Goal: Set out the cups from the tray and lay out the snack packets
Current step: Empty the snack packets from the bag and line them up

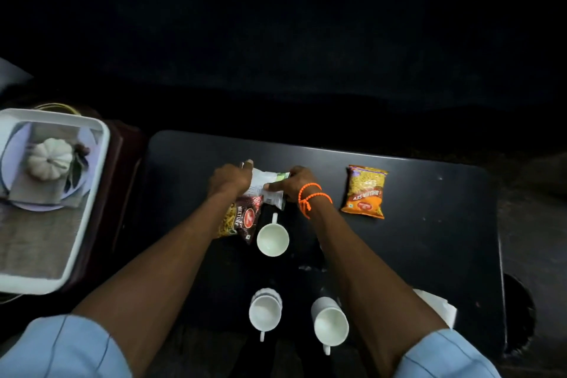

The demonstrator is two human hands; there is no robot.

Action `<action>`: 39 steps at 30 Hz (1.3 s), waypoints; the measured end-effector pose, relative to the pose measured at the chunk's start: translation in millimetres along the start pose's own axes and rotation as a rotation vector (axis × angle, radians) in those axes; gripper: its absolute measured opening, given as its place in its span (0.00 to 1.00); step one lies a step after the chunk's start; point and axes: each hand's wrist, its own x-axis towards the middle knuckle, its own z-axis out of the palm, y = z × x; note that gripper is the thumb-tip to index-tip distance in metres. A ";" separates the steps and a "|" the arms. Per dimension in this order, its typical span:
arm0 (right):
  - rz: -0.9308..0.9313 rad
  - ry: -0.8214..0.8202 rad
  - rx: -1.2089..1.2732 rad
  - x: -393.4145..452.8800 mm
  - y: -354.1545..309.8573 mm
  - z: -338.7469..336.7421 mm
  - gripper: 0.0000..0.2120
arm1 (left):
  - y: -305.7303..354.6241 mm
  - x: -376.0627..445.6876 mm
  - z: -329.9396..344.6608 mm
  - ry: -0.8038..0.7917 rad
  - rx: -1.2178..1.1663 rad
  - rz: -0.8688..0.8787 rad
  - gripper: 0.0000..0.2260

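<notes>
Your left hand [231, 178] and right hand [296, 182] pinch opposite ends of a white packet [270, 185] near the table's [429, 239] far edge. Beneath it lies a dark packet [245, 218], with one cup [272, 239] just beside. Two more cups [265, 310] stand at the near edge, an orange packet [365, 192] toward the right, and the tray [92, 193] beyond the left edge.

table [429, 254]: matt dark | cups [272, 239]: glossy ceramic | packets [365, 192]: shiny plastic
</notes>
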 end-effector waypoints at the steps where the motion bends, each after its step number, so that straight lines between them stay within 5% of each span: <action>1: 0.007 0.006 0.069 -0.6 -1.8 3.6 0.29 | 0.4 -0.4 0.9 -0.008 -0.052 0.008 0.34; 6: -0.265 0.216 0.172 -13.9 -9.6 -0.9 0.16 | 25.3 -6.2 2.4 -0.049 -0.258 0.133 0.34; 9: -0.619 0.487 -0.155 -25.7 -2.2 -14.4 0.17 | 42.5 -13.4 6.2 -0.167 -0.591 0.197 0.31; 12: -0.840 0.537 -0.663 -38.5 13.9 -21.3 0.22 | 52.2 -21.4 13.6 -0.230 -0.669 0.202 0.30; 17: -0.531 0.095 -0.831 -38.7 28.2 -33.4 0.23 | 42.3 -22.9 28.5 -0.110 -0.328 0.243 0.17; 23: -0.519 0.309 -0.740 -28.8 35.8 -51.3 0.26 | 47.0 -27.2 41.0 -0.179 -0.349 0.397 0.13; 29: -0.540 0.357 -0.828 -20.9 44.1 -54.7 0.28 | 56.1 -33.1 59.2 -0.045 -0.266 0.516 0.24; 39: -0.678 0.233 -0.783 -4.0 39.2 -52.0 0.27 | 44.2 -31.5 65.0 -0.006 -0.302 0.515 0.32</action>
